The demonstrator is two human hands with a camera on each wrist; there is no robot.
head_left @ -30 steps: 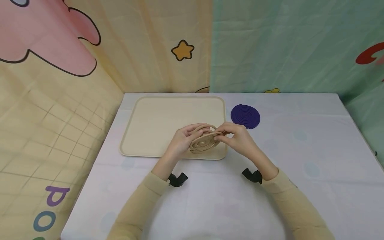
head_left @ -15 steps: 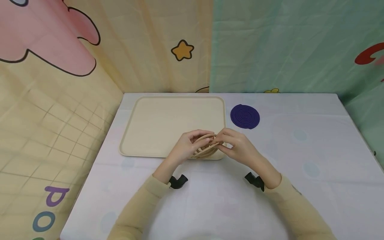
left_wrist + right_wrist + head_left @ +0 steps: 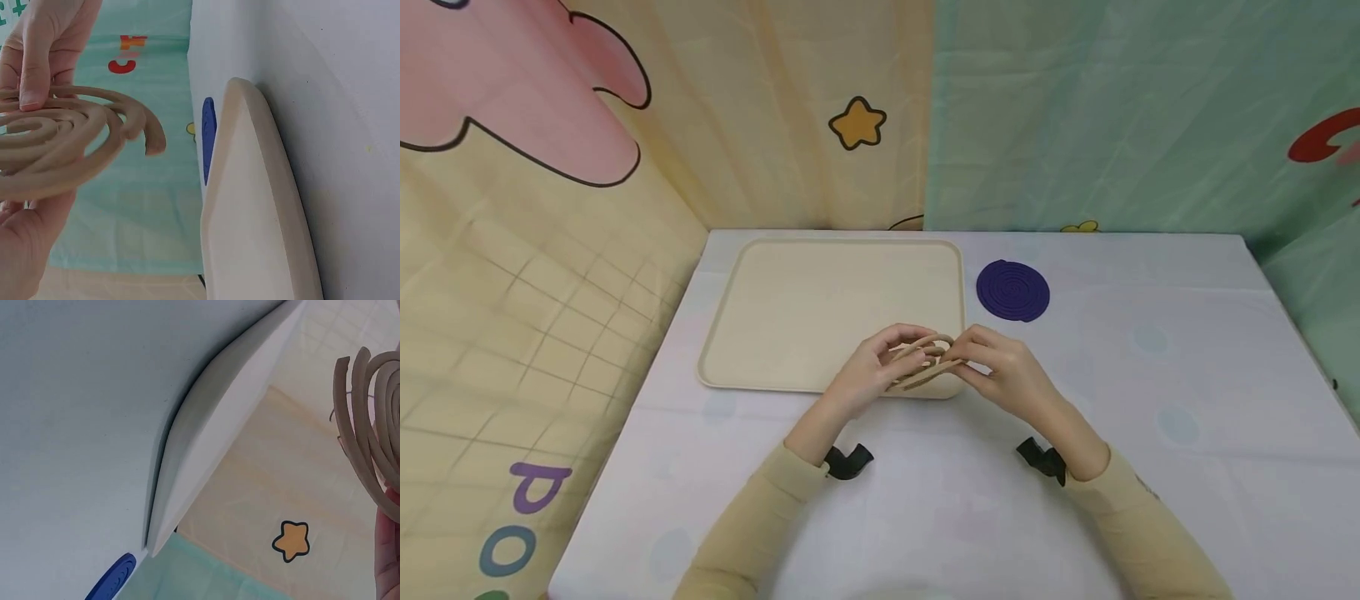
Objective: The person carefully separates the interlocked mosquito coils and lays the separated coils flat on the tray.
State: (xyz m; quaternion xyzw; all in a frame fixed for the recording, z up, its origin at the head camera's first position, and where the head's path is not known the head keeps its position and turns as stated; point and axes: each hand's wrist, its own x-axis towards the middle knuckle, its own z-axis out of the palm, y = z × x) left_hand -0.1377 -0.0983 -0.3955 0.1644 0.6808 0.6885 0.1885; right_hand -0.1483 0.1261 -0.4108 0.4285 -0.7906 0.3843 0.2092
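In the head view a beige spiral coil [image 3: 927, 376] is held above the tray's near right corner. My left hand [image 3: 868, 372] grips its left side, with the thumb on top. My right hand [image 3: 1009, 372] pinches the right edge between thumb and fingers. From the left wrist, the coil [image 3: 37, 186] shows loose turns, spread apart, and one free end bending downward. Strands of the coil [image 3: 358, 412] stand separated at the right wrist view's edge, where most of the holding hand is cut off.
Beneath the hands lies a beige rectangular tray [image 3: 797, 325]. A flat purple spiral [image 3: 1012, 290] rests on the white table just right of the tray. Black curved pieces [image 3: 850, 462] sit at both wrists. Printed curtains [image 3: 1037, 108] stand behind the table.
Both hands have come nearer the body with the coil. It has tilted from showing its flat face to nearly edge-on, and its turns look more spread. The purple spiral has stayed put.
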